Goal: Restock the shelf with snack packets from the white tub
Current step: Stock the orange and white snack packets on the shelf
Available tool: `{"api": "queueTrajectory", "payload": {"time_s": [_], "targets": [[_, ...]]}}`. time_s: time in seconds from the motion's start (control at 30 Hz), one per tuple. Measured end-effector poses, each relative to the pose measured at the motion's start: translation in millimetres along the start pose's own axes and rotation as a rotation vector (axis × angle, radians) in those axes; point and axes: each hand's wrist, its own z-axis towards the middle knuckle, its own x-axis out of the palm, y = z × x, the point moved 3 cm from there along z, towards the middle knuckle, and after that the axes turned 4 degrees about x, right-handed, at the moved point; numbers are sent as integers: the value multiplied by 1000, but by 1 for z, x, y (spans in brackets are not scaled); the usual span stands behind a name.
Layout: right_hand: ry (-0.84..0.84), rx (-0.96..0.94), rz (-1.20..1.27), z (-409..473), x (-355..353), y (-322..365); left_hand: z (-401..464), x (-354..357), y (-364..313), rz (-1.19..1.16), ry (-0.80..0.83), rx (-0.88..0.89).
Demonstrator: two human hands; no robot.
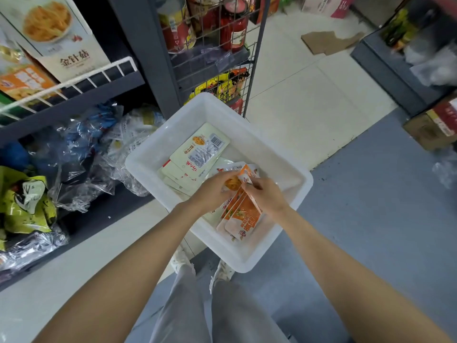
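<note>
A white tub [294,174] stands on the floor in front of my feet. Inside it lie pale cream snack packets [200,152] at the far side and orange-and-white snack packets [243,216] at the near side. Both my hands are down in the tub. My left hand [212,188] and my right hand [263,194] together hold a fanned bunch of the orange packets by their upper ends. The dark grey shelf [99,95] with a white wire rail stands to the left.
Boxes [61,28] sit on the upper left shelf; clear plastic bags [74,154] and yellow-green packets [24,204] fill the bottom shelf. A wire rack [215,45] with red jars stands behind the tub. Flattened cardboard [326,42] lies on the floor, and a brown box [435,125] sits at right.
</note>
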Motion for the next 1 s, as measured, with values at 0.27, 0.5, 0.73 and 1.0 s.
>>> {"api": "queueTrajectory", "payload": {"time_s": [0.27, 0.5, 0.73, 1.0], "targets": [[-78, -27, -124, -8, -3, -8, 1, -11, -17, 192, -138, 120], [-150, -98, -394, -10, -16, -9, -22, -39, -15, 241, -346, 52], [-149, -125, -246, -18, -31, 10, -48, -63, -26, 89, -455, -16], [-273, -388, 33, -41, -57, 99, -93, -137, -46, -7, -700, -32]]}}
